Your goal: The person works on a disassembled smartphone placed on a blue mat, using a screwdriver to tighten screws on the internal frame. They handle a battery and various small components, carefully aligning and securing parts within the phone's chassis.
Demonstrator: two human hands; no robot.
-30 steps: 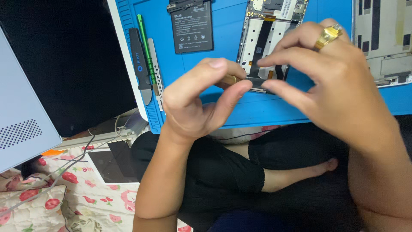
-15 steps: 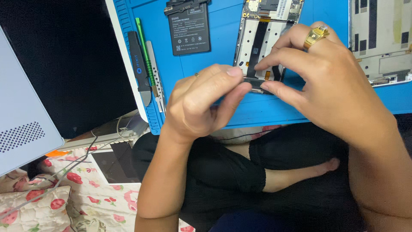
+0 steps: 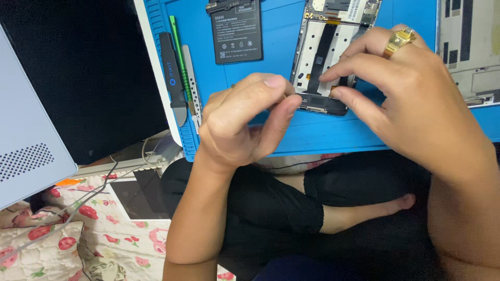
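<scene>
My left hand [image 3: 245,122] had shifted slightly, pinching closed at the opened phone's [image 3: 328,57] bottom end near the blue mat's [image 3: 323,138] front edge, while my right hand [image 3: 411,99] pressed its fingertips there.

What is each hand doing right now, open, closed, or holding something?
Left hand: fingers pinched together at the bottom edge of the opened phone; what they grip cannot be told.
Right hand: open, fingertips pressing on the phone's lower end.

both hands work at the bottom edge of an opened phone [image 3: 325,62] on a blue mat [image 3: 281,57].
left hand [image 3: 242,125] pinches at the phone's 7 o'clock corner; right hand [image 3: 411,99], gold ring [image 3: 398,40] on it, presses at 5 o'clock; a black battery [image 3: 237,31] lies at the phone's 9 o'clock.
</scene>
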